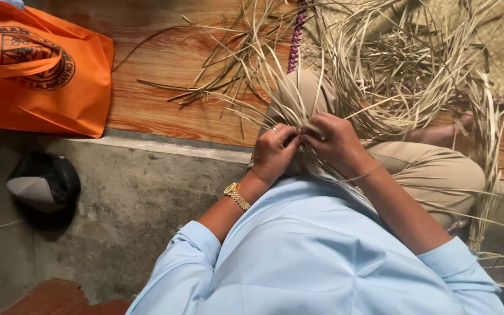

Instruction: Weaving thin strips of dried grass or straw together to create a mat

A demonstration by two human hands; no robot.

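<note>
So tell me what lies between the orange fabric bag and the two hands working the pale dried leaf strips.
Head view: bare wood-grain floor with loose strips.

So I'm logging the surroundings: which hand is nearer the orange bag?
Left. The left hand sits on the orange bag's side; the right hand is just beyond it, farther away.

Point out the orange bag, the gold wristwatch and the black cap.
orange bag (48, 99): head view, on its front panel.
gold wristwatch (236, 196): head view, on its band at the wrist.
black cap (48, 178): head view, on its crown.
</note>
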